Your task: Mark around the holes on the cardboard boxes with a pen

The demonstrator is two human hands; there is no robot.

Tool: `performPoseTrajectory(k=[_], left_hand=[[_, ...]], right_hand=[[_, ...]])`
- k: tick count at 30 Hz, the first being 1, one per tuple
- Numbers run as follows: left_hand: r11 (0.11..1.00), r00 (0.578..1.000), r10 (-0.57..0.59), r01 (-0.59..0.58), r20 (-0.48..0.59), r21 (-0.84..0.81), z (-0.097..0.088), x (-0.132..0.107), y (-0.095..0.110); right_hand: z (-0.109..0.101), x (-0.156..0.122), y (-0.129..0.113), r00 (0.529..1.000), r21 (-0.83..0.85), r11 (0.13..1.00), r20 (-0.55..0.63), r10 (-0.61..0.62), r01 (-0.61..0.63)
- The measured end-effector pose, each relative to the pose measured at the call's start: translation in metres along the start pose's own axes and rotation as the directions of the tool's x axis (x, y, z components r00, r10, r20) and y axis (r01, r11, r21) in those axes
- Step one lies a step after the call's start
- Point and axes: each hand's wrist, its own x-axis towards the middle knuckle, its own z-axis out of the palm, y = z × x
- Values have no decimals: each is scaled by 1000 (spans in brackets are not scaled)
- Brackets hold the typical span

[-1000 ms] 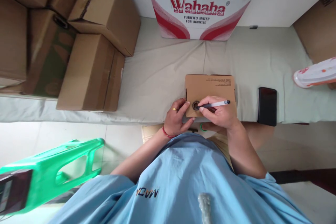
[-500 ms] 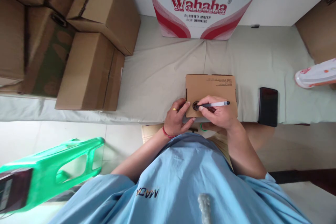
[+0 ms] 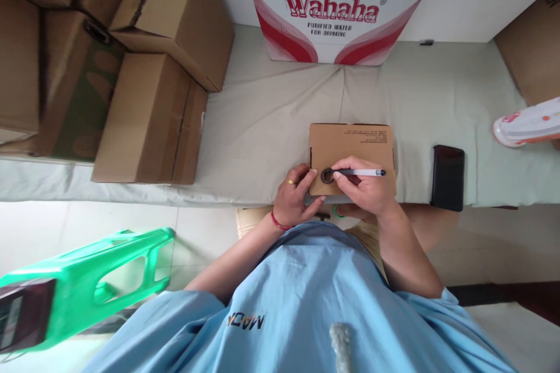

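Fingers, right hand point(image 3: 365, 189): clenched round a pen point(image 3: 363, 172), its tip at a dark ring point(image 3: 326, 175).
Fingers, left hand point(image 3: 297, 198): unclenched, tips resting on the small box point(image 3: 350, 140) just beside the ring.
Small box: centre of frame, on the cloth-covered counter point(image 3: 271, 122).
Phone point(image 3: 447, 178): right of the box, apart.
Wahaha carton point(image 3: 336, 11): top centre.

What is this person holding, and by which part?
The right hand holds a pen near its writing tip, which meets a dark ring on the box. The left hand grips that box's near left corner.
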Motion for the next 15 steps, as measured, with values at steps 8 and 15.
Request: performPoseTrajectory(k=[8, 15], left_hand=[[1000, 1000, -6, 6, 9, -6, 0, 0, 0], [1000, 1000, -5, 5, 5, -7, 0, 1, 0]], right_hand=[[1, 0, -2, 998, -87, 995, -50, -49, 45], [2, 1, 0, 998, -86, 996, -50, -43, 39]])
